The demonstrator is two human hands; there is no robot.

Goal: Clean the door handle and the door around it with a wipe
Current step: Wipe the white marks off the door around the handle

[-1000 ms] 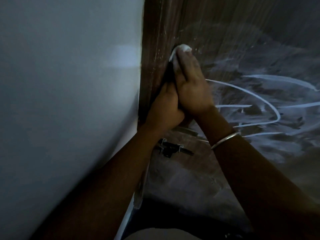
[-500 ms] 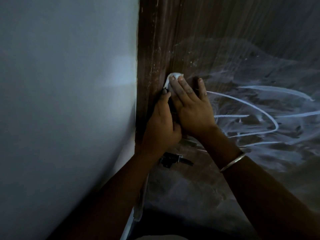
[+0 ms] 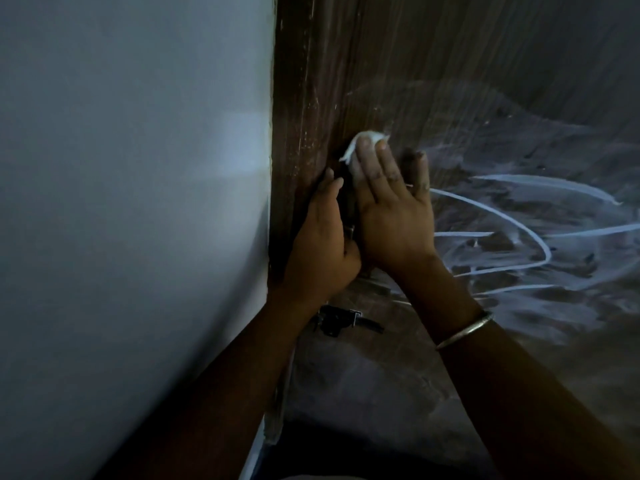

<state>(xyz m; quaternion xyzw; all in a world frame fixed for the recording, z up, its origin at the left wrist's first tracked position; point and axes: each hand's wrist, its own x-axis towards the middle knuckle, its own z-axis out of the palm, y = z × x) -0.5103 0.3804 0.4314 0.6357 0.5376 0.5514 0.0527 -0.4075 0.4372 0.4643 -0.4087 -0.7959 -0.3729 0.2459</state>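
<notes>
A dark brown wooden door [image 3: 450,81] fills the right half of the view, smeared with whitish streaks. My right hand [image 3: 391,209] lies flat against the door and presses a white wipe [image 3: 360,142] under its fingertips. My left hand [image 3: 322,247] is wrapped around the dark door handle [image 3: 349,202], which shows only as a thin strip between the two hands. The hands touch each other. A thin metal bangle [image 3: 464,329] circles my right wrist.
A pale wall [image 3: 131,202] takes up the left half and meets the door frame [image 3: 294,98]. A small dark metal latch [image 3: 341,320] sits on the door below my left hand. White chalky lines [image 3: 540,237] curve across the door to the right.
My right hand slid the wipe down the door edge from its higher spot a second ago, then spread flatter. The left hand kept its grip on the handle.
</notes>
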